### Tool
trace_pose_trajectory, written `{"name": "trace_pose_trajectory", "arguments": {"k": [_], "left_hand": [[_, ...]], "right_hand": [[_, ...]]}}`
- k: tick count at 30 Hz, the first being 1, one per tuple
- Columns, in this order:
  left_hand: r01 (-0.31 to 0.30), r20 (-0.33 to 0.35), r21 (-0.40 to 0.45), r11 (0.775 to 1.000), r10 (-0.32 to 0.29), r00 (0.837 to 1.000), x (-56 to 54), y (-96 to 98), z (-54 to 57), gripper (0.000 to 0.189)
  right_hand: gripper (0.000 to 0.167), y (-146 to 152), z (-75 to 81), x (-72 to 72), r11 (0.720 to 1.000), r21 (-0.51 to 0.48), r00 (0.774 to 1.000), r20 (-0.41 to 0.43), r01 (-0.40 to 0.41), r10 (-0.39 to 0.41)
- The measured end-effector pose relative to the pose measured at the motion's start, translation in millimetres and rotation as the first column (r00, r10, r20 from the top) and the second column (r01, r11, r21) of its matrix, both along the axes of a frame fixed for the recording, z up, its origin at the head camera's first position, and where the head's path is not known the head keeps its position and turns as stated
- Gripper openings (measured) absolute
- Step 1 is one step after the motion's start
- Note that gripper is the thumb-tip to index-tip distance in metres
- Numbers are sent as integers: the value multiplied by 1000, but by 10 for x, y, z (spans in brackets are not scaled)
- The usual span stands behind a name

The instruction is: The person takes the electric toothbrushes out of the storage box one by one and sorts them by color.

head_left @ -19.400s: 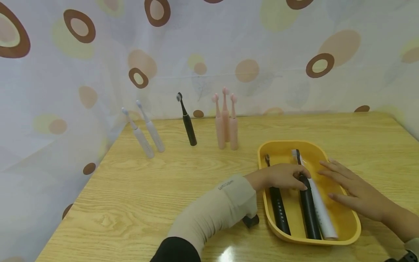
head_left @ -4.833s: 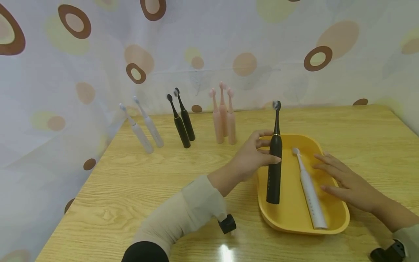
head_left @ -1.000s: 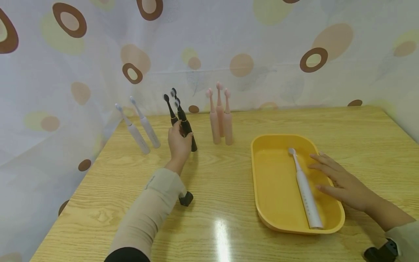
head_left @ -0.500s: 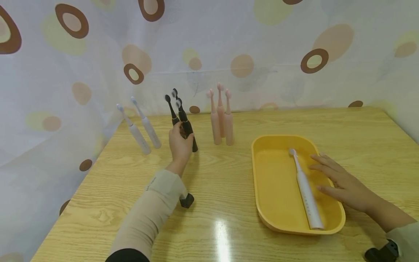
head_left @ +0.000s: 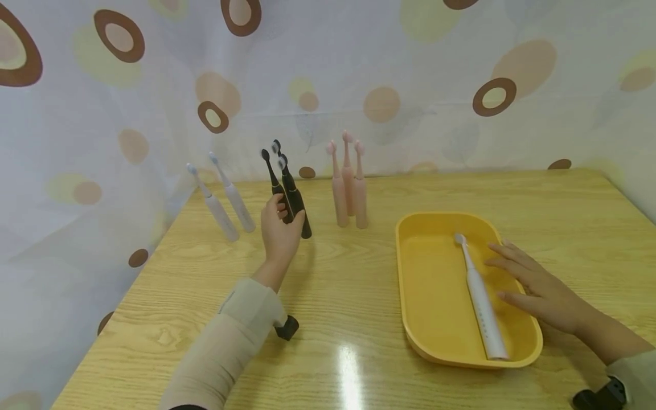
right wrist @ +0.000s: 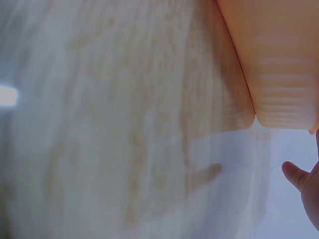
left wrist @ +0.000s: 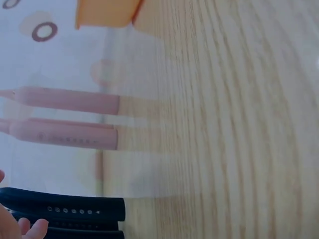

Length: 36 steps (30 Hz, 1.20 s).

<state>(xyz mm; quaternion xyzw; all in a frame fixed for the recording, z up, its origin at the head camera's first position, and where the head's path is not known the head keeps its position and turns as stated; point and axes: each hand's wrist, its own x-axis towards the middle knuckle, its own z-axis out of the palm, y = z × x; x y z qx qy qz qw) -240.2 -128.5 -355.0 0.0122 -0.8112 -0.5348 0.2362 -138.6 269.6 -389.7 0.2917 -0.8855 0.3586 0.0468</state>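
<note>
My left hand (head_left: 279,238) is at the black electric toothbrush (head_left: 295,198) nearest me, its fingers and thumb spread loosely to either side. The toothbrush stands upright on the table, close in front of two more black toothbrushes, one of them a left black toothbrush (head_left: 270,168). In the left wrist view the base of a black toothbrush (left wrist: 84,203) meets the tabletop, and the thumb tip shows apart from the handle. My right hand (head_left: 545,293), fingers straight, rests at the right rim of the yellow tray (head_left: 430,319). A white electric toothbrush (head_left: 483,307) lies in that tray.
Three pink toothbrushes (head_left: 360,202) stand grouped right of the black ones. Two pale toothbrushes, including a front pale toothbrush (head_left: 220,216), stand at the left. All are on a wooden table (head_left: 353,285) before a patterned curtain (head_left: 420,68).
Since the earlier frames, both black toothbrushes have left the tray and black ones now stand together. In the last half second my left hand has loosened and drawn slightly back; the right has stayed.
</note>
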Motion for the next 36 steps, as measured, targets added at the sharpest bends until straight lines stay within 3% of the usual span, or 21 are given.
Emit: {"name": "trace_pose_trajectory", "arguments": {"k": [5,10,13,16,20,25,30,36], "left_hand": [[54,4,78,996,-54,999,136,54,53,51],[159,-9,112,981,-159,987,250,178,104,50],[232,7,123,965,-235,972,340,285,150,48],[319,28,134,938,-325,945,412,411,139,48],[465,37,135,875,-473,880,481,607,77,47],[622,69,172,764,-640,766,593,840,50,46],[718,136,171,675,-737,662,677,1037,18,47],[807,180,123,577,-813,554,709,1269,6,48]], "right_hand": [[45,19,4,-8,1000,4,1000,1,4,-4],[45,36,17,-20,1000,6,1000,-6,5,-5],[46,36,23,-24,1000,-5,1000,-1,-5,5],[48,32,19,-22,1000,-10,1000,7,-12,12],[51,31,10,-15,1000,-8,1000,10,-10,10],[54,30,-3,2,1000,-17,1000,16,-6,6],[56,9,-21,40,1000,-22,1000,23,-7,8],[57,14,-7,41,1000,-18,1000,18,6,-6]]}}
